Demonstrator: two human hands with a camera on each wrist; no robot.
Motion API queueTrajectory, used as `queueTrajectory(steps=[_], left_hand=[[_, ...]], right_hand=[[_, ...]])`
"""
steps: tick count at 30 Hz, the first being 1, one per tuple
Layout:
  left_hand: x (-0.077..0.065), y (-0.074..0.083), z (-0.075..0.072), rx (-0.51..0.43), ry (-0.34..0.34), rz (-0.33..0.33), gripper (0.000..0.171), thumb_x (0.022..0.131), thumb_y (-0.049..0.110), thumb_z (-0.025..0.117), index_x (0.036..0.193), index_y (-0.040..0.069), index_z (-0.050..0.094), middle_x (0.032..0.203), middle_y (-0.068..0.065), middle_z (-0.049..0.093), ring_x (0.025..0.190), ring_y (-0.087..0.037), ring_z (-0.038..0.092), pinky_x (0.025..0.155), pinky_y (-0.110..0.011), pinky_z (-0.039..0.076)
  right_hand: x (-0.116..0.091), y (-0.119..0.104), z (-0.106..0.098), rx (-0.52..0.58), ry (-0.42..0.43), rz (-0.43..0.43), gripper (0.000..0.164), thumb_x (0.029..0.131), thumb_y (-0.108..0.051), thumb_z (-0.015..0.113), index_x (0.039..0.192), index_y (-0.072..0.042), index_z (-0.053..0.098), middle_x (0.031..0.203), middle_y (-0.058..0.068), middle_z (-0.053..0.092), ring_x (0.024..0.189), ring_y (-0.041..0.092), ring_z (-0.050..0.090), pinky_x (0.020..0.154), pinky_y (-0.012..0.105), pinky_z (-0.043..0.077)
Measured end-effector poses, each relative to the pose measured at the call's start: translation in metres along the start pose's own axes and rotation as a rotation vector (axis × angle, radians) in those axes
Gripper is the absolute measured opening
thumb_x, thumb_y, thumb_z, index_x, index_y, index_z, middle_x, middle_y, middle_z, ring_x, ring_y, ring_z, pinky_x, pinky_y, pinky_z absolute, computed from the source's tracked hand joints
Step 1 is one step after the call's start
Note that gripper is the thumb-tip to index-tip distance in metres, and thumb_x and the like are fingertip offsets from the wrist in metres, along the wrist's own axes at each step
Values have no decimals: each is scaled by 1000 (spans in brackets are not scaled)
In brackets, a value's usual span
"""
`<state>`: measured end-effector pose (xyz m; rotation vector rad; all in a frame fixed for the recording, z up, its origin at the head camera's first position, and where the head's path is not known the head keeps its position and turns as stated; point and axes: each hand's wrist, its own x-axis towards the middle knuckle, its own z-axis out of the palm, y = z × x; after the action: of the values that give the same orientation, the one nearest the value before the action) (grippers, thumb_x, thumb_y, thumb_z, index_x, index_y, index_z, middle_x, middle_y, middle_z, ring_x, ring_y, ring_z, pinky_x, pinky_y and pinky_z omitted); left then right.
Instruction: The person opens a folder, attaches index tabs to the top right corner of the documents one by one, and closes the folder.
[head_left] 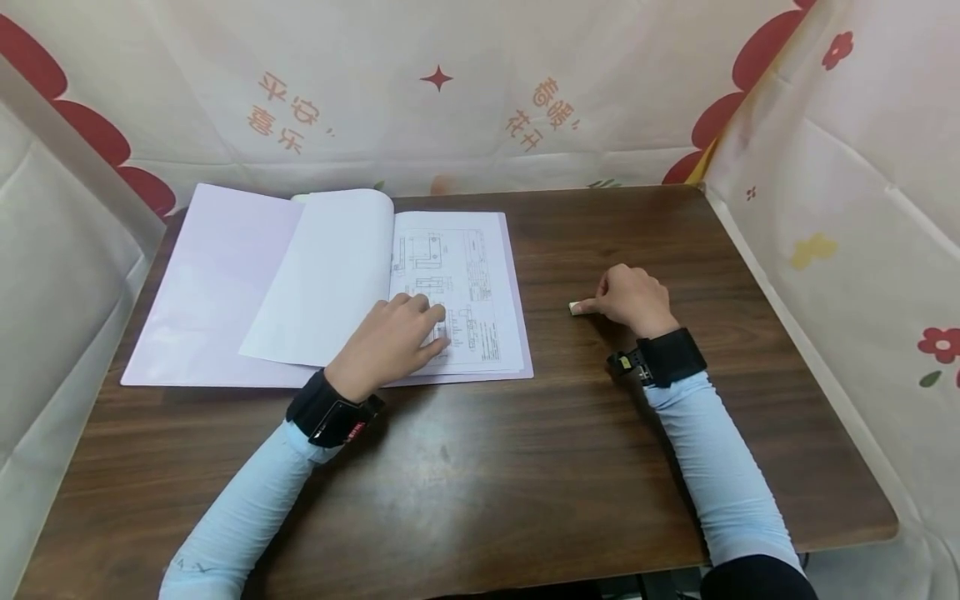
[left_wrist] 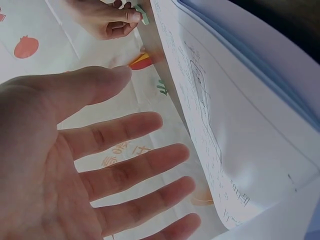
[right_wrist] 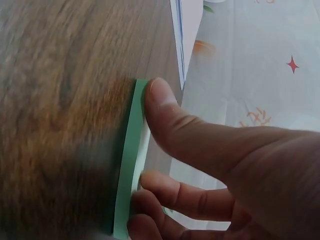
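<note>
A folder with drawing pages (head_left: 450,292) lies spread on the table, a blank white leaf (head_left: 330,267) turned to its left side. My left hand (head_left: 396,337) is over the lower part of the right-hand page, which carries printed technical drawings. In the left wrist view its fingers (left_wrist: 135,172) are extended and spread, with nothing held. To the right of the folder, my right hand (head_left: 636,300) pinches a small flat green-and-white block (right_wrist: 129,150) between thumb and fingers, close to the tabletop. Mostly the hand hides this block in the head view.
The brown wooden table (head_left: 525,475) has a bare stretch in front of the folder. A pale patterned curtain (head_left: 450,117) hangs behind the table and along both sides. The lilac folder cover (head_left: 202,283) extends left towards the table's edge.
</note>
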<state>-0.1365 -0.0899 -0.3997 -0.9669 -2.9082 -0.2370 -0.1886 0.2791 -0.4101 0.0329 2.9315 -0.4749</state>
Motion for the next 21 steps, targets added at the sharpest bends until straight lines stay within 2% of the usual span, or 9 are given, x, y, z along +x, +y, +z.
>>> queueTrajectory(steps=[8,12,15,18,21], left_hand=[[2,5,-1,-12,-15,18,31,98,35,70,117,10,72,98,-9,69,92,-29,65,70,-38,52],[10,16,-2,10,-53,50,33,99,37,68,119,11,71,101,-9,70,92,-29,65,74,-41,54],[27,33,-8,73,-114,98,39,101,43,64,127,14,68,114,-9,70,101,-29,65,84,-45,55],[52,56,-13,141,-187,173,46,102,46,61,136,16,62,131,-8,66,113,-28,62,94,-49,54],[80,78,-6,191,-242,254,51,102,49,59,143,18,57,143,-6,60,121,-27,58,98,-49,52]], right_hand=[[3,2,-1,33,-10,24,50,85,-53,81,83,-4,74,79,12,63,82,33,55,73,44,39],[2,6,-3,53,-25,23,46,87,-49,81,88,-3,74,86,13,66,85,33,55,74,45,40],[3,7,-6,69,-52,13,38,91,-41,78,92,-4,70,90,13,65,85,32,55,73,43,41],[3,8,-10,94,-81,-9,29,94,-32,74,97,-4,65,93,14,64,86,32,56,72,42,42],[4,9,-14,120,-112,-37,21,97,-24,67,105,-5,64,96,16,66,86,31,60,72,40,44]])
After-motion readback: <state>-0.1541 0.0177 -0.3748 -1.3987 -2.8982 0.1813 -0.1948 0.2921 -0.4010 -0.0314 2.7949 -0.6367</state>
